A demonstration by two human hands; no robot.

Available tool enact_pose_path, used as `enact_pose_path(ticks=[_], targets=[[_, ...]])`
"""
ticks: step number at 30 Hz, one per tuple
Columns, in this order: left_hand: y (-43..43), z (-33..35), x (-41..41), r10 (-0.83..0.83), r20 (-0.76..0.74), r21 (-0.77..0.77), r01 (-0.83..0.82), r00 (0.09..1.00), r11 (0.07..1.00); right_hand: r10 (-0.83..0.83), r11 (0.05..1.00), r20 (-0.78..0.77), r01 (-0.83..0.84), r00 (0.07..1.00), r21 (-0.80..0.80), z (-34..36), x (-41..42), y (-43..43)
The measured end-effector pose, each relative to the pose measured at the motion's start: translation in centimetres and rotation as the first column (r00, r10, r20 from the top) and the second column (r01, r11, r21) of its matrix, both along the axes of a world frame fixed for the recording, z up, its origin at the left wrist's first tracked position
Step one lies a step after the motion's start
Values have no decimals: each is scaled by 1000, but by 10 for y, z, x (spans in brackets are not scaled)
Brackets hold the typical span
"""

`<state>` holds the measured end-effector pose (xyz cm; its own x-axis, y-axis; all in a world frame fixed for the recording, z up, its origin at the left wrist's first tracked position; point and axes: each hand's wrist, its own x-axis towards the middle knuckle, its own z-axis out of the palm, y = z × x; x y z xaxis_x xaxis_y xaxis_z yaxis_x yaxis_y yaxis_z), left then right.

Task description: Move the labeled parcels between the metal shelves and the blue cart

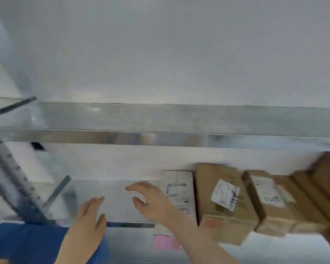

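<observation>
A row of parcels stands on the lower metal shelf [111, 189]: a white labeled parcel [177, 189], then a brown box with a white label [223, 195], another brown labeled box [269, 199] and more brown boxes [320, 187] at the right. My right hand [151, 202] hovers with fingers spread, just left of the white parcel, holding nothing. My left hand [90, 220] is flat and open over the bare left part of the shelf. The blue cart [25, 242] shows at the bottom left.
An upper metal shelf [160, 138] runs across the middle of the view, with a white wall behind. A perforated upright post [13, 180] stands at the left. A pink label [166, 242] sits on the lower shelf's front edge.
</observation>
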<state>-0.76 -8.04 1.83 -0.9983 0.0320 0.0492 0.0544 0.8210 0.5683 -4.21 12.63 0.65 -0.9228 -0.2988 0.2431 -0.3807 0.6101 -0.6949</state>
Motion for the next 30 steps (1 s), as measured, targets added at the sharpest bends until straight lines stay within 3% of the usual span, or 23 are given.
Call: enact_pose_path(ticks=[9, 14, 21, 27, 30], targets=[[246, 3, 17, -490, -99, 19, 494, 866, 869, -468, 881, -10, 468, 884, 67, 29, 100, 247], [371, 12, 37, -615, -169, -8, 623, 770, 782, -594, 796, -92, 601, 799, 80, 50, 154, 370], [554, 18, 72, -628, -252, 43, 657, 736, 753, -661, 726, -195, 683, 724, 75, 68, 199, 547], [659, 25, 87, -567, -160, 244, 589, 808, 771, -675, 731, -115, 682, 729, 35, 66, 202, 637], [681, 21, 82, -552, -95, 282, 554, 829, 783, -628, 772, -17, 626, 778, 108, 56, 191, 649]])
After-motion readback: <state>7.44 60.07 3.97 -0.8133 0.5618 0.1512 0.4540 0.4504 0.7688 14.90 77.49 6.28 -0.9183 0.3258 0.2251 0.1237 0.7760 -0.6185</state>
